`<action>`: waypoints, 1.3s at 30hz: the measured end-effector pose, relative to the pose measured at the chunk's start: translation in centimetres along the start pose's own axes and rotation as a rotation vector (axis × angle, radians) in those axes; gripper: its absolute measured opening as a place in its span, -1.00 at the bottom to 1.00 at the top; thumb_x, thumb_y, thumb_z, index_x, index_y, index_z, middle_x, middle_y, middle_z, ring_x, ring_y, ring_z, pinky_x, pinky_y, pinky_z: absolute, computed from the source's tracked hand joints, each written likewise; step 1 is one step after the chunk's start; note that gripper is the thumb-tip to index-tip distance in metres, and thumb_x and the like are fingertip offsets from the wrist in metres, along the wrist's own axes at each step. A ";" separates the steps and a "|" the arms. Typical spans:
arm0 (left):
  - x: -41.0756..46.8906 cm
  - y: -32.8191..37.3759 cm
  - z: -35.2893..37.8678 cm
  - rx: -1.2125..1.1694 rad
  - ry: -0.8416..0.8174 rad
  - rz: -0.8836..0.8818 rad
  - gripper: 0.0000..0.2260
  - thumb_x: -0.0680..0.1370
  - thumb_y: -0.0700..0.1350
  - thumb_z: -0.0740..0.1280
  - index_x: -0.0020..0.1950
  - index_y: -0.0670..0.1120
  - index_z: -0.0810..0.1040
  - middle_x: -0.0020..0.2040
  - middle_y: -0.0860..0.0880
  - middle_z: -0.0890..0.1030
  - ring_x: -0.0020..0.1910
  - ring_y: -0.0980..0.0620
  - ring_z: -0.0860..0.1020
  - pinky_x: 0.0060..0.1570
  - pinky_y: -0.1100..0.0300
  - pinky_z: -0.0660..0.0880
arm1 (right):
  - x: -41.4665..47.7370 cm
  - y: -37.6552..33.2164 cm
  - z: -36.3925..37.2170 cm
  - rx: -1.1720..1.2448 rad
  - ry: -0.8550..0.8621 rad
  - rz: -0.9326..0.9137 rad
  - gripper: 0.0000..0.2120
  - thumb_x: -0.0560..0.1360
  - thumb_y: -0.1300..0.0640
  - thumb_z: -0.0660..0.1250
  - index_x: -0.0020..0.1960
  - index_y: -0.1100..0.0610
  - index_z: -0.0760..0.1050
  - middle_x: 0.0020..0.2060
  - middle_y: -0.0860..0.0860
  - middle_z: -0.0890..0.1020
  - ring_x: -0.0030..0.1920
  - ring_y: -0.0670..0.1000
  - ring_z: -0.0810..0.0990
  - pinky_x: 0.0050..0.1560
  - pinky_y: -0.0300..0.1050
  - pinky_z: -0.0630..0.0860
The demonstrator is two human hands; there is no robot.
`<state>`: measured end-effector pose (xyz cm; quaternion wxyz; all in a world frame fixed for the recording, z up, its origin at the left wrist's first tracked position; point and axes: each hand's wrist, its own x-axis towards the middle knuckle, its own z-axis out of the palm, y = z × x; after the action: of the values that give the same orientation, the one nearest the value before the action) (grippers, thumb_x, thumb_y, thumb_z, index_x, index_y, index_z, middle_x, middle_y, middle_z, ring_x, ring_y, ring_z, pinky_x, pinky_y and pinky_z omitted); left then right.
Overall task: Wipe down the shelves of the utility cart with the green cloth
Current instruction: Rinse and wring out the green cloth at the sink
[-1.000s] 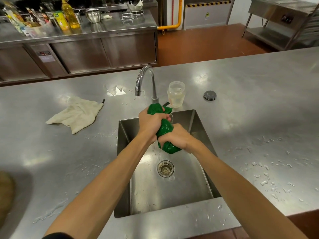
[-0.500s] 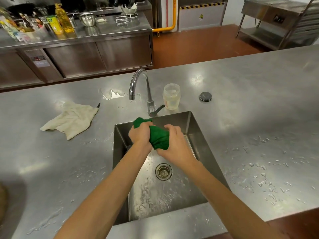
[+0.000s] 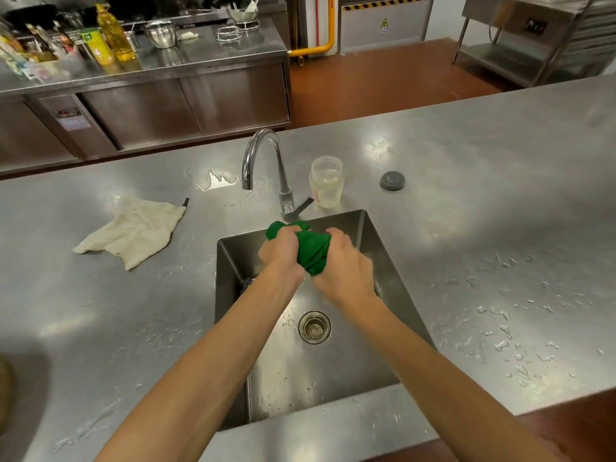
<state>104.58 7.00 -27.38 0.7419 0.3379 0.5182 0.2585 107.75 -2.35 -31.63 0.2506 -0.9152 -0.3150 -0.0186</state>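
Observation:
The green cloth (image 3: 313, 250) is bunched into a tight wad over the back of the steel sink (image 3: 376, 235). My left hand (image 3: 281, 250) grips its left end, with a tuft of green sticking out above the knuckles. My right hand (image 3: 346, 265) grips the right end, fingers curled round it. Both hands sit just below the faucet (image 3: 263, 155), close together. No utility cart is clearly in view.
A crumpled white rag (image 3: 133, 228) lies on the wet steel counter to the left. A clear jar (image 3: 326, 181) stands behind the sink, a round dark plug (image 3: 392, 180) to its right. Water drops dot the counter at right. The drain (image 3: 314, 327) lies below my wrists.
The cloth went from a vertical twist, left hand above right, to a horizontal wad with hands side by side, lower over the sink. The camera view shifted slightly.

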 end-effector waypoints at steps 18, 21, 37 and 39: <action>-0.1 2.0 -0.1 0.415 -0.515 0.387 -0.77 0.42 -0.53 0.26 -0.16 -0.22 0.53 -0.28 -0.20 0.57 -0.40 -0.08 0.61 -0.34 0.09 0.60 | 1.2 0.9 -3.3 0.931 -0.671 0.132 -0.77 0.17 0.50 0.36 -0.41 0.24 0.37 -0.51 0.03 0.38 -0.47 -0.04 0.32 -0.46 -0.22 0.22; 0.6 2.4 -0.3 0.423 -0.621 0.362 -0.77 0.43 -0.52 0.27 -0.19 -0.20 0.52 -0.29 -0.16 0.55 -0.38 -0.08 0.60 -0.30 0.09 0.61 | 1.1 0.8 -2.6 1.000 -0.718 0.167 -0.79 0.14 0.48 0.33 -0.39 0.26 0.36 -0.52 0.04 0.36 -0.48 -0.01 0.29 -0.46 -0.18 0.17; 3.2 -0.8 -1.9 0.035 -0.968 -0.114 -0.77 0.20 -0.36 0.27 -0.39 -0.02 0.46 -0.43 0.00 0.44 -0.39 0.04 0.42 -0.23 0.19 0.39 | 1.3 2.8 -2.1 1.042 -1.086 0.109 -0.75 0.10 0.43 0.29 -0.49 0.17 0.28 -0.54 -0.01 0.39 -0.54 -0.09 0.34 -0.53 -0.31 0.25; 3.3 -1.2 -2.1 -0.008 -1.015 -0.136 -0.76 0.17 -0.35 0.37 -0.38 -0.02 0.47 -0.42 0.01 0.45 -0.39 0.04 0.46 -0.23 0.20 0.44 | 1.2 3.0 -2.1 1.029 -1.109 0.098 -0.75 0.09 0.43 0.29 -0.50 0.16 0.28 -0.55 -0.03 0.39 -0.54 -0.11 0.35 -0.53 -0.32 0.26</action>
<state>103.72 9.14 -30.72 0.9164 0.3838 0.1124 0.0150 110.73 -4.72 -30.92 0.4515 -0.5709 -0.3230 0.6049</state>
